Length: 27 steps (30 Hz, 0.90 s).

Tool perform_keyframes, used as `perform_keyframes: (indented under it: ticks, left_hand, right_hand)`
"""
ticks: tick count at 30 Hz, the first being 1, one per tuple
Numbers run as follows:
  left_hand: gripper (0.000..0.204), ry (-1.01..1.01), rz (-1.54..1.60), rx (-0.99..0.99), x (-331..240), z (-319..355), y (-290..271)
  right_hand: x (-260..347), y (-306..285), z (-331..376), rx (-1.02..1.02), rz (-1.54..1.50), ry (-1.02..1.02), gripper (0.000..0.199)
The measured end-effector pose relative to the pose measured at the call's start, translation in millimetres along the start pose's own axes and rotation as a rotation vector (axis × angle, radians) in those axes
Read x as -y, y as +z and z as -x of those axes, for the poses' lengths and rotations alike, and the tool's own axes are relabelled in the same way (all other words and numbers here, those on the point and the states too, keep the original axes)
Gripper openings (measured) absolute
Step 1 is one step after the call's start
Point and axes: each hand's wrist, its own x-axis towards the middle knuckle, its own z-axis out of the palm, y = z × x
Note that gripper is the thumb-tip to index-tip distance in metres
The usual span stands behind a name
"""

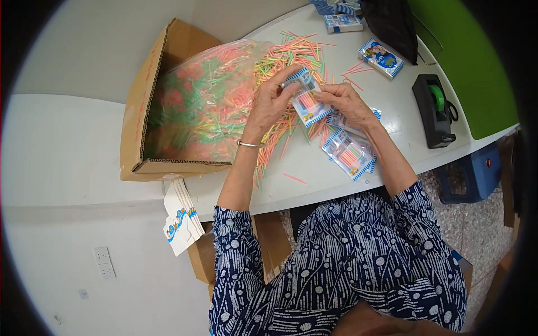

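Observation:
Between my two hands is a small clear packet (308,102) with blue-striped ends and pink and yellow sticks showing through its window. My left hand (273,101) grips its upper left part, fingers closed on the edge. On the other side, my right hand (346,102) pinches the packet with thumb and fingers. Several similar filled packets (348,154) lie overlapping on the table below my right wrist. Beneath and behind my hands spreads a loose heap of thin pink, green and yellow sticks (291,56).
At left, a cardboard box (134,129) on its side holds a big plastic bag of sticks (204,106). A black tape dispenser (434,112) with green tape stands right. Small blue-white boxes (382,57) and a black bag (392,25) lie at the back. White printed cards (182,218) hang by the front edge.

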Motion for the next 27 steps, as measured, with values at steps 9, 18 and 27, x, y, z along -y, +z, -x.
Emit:
perform_keyframes:
  ticks: [9, 18, 27]
  left_hand:
    - [0.038, -0.063, 0.239, -0.061, -20.4, 5.2, 19.8]
    - [0.032, -0.122, 0.185, 0.066, -40.4, 25.7, 32.3]
    - [0.028, -0.144, 0.095, -0.090, 11.5, 92.4, 105.7]
  right_hand:
    - [10.4, -3.0, 4.9, 0.084, 0.132, 0.064, 0.023]
    - [50.8, -18.0, 36.4, 0.273, 0.433, 0.200, 0.032]
    - [-0.1, -62.7, 48.5, -0.203, 1.200, -0.197, 0.036]
